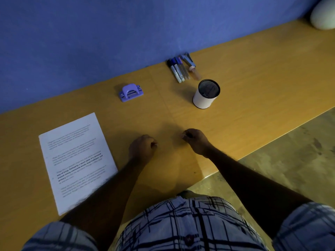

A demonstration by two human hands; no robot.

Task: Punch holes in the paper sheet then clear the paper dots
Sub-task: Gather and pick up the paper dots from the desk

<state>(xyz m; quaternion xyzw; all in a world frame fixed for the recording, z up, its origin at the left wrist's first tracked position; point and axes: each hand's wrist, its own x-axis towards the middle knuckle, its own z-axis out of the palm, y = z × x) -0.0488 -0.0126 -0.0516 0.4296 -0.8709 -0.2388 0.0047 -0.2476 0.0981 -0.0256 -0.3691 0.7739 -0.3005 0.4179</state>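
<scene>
A person stands at a long wooden desk (253, 87) set against a blue wall (90, 33), seen from above, in dim light. Both bare forearms reach forward over the desk.

The left hand (142, 147) rests on the desktop with its fingers curled into a loose fist, and nothing shows in it. The right hand (194, 140) lies just beside it, a little farther forward, also curled with the knuckles up and nothing visible in its grasp.

The paper sheet (76, 160), white with printed paragraphs, lies flat on the desk to the left of the hands, turned at a slant; the left forearm crosses over its near right corner. The hole punch (130, 92) (small and purple) sits farther back, near the wall, apart from both the sheet and the hands.

To the right of the punch, a cluster of markers (181, 69) lies against the wall. Near them stands a white pen cup (206, 94) with a dark mesh inside. A pale rounded object (323, 13) sits at the far right end of the desk. The person's plaid shirt (190, 223) fills the lower edge.
</scene>
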